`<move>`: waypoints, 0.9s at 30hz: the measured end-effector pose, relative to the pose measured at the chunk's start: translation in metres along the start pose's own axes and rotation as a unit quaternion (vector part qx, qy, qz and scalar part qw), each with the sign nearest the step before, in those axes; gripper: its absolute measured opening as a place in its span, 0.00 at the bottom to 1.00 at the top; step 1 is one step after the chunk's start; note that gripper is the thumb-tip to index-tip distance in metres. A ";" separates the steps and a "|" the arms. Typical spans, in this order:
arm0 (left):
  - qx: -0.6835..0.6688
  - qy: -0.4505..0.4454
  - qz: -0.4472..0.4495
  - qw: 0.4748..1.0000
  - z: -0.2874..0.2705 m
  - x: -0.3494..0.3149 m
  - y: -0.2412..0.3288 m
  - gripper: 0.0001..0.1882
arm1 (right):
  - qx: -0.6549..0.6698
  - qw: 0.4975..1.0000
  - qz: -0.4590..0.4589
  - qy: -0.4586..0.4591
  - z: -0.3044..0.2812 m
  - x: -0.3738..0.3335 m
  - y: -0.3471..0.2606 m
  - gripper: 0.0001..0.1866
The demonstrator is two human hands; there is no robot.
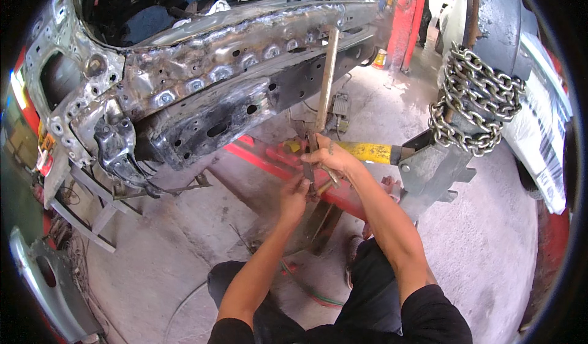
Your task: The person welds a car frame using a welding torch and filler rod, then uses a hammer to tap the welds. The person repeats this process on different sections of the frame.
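In front of me, my right hand (331,154) is closed around the upper part of a short dark metal bar (309,171), held roughly upright. My left hand (294,198) pinches the bar's lower end. Below my right hand a short metal rod (332,177) sticks out at a slant; its other end is hidden. Just beyond my hands, a long tan metal pipe (327,77) stands nearly upright against the car's lower rail. Red equipment (343,198) lies under my hands, with a yellow cylinder (366,152) beside my right wrist.
A stripped car body (202,77) with a dark beam (229,111) spans the far left. At right, a heavy chain (478,99) wraps a grey post (441,166). A hose (315,295) runs over the floor between my legs; a loose panel (52,289) lies left.
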State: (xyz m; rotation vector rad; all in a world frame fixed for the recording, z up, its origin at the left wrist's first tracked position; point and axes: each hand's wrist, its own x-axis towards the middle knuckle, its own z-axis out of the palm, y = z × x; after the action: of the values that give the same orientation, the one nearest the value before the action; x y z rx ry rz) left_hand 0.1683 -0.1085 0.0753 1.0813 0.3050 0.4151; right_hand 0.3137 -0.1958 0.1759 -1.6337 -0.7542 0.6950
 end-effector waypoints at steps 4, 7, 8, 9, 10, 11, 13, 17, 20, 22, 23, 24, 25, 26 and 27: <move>-0.009 0.026 -0.030 0.999 -0.002 -0.004 0.002 0.19 | -0.004 1.000 -0.004 0.023 0.013 -0.007 -0.014 0.24; -0.004 0.021 -0.028 0.999 -0.002 -0.005 0.000 0.16 | 0.040 0.996 -0.068 0.043 0.025 -0.012 -0.018 0.22; -0.003 0.018 -0.026 0.999 0.000 -0.007 0.002 0.15 | 0.049 0.992 -0.103 0.052 0.025 -0.013 -0.015 0.22; 0.001 0.021 -0.014 1.000 0.003 -0.008 0.002 0.15 | 0.045 0.993 -0.097 0.055 0.024 -0.012 -0.011 0.22; 0.005 0.023 -0.003 1.000 0.006 -0.011 0.003 0.16 | 0.041 0.993 -0.092 0.057 0.021 -0.012 -0.007 0.22; 0.009 0.027 0.013 1.000 0.008 -0.012 0.007 0.16 | 0.037 0.994 -0.090 0.057 0.021 -0.011 -0.011 0.22; 0.028 0.034 0.018 0.999 0.002 -0.008 0.006 0.18 | 0.010 0.997 -0.055 0.047 0.018 -0.014 -0.020 0.21; 0.020 0.031 0.016 0.999 0.002 -0.013 0.005 0.20 | 0.026 0.996 -0.082 0.026 0.016 -0.008 -0.002 0.23; 0.003 0.032 0.033 0.999 -0.001 -0.014 -0.003 0.21 | -0.004 0.997 -0.083 0.012 0.013 -0.007 0.000 0.19; 0.015 0.010 0.026 1.000 -0.005 -0.017 0.000 0.21 | -0.016 0.996 -0.089 0.013 0.012 -0.010 -0.002 0.22; 0.022 -0.005 0.019 1.000 -0.003 -0.020 0.003 0.22 | -0.021 0.995 -0.091 0.018 0.011 -0.014 -0.002 0.24; 0.026 -0.006 0.021 0.999 0.001 -0.024 0.005 0.22 | -0.007 0.995 -0.095 0.021 0.012 -0.012 0.004 0.24; 0.029 -0.009 0.022 0.999 0.004 -0.027 0.006 0.21 | 0.007 0.995 -0.100 0.023 0.013 -0.007 0.014 0.24; 0.035 -0.007 0.026 0.999 0.004 -0.030 0.010 0.21 | 0.024 0.994 -0.106 0.022 0.017 -0.007 0.010 0.23; 0.036 -0.001 0.025 0.999 0.005 -0.032 0.014 0.21 | 0.005 0.994 -0.108 0.029 0.019 -0.009 0.007 0.24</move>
State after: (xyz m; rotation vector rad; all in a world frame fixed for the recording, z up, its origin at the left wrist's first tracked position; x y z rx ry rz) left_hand 0.1391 -0.1217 0.0910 1.1618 0.2940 0.4499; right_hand 0.2942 -0.1922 0.1656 -1.5298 -0.8677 0.4945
